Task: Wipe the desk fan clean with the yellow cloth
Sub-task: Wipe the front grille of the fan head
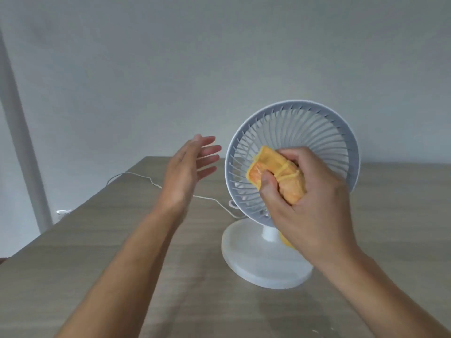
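Observation:
A white desk fan (317, 132) with a round grille and a disc base stands upright on the wooden table (97, 264), right of centre. My right hand (310, 198) is closed around a bunched yellow cloth (275, 172) and holds it against the lower middle of the grille; a bit of cloth hangs below the hand near the fan's stem. My left hand (188, 172) hovers open to the left of the grille, fingers spread and pointing at its rim, a small gap away from it.
A white power cord (151, 181) runs from behind the fan across the table to its left edge. A plain grey wall stands close behind the table. A white wall socket (64, 212) shows low at the left.

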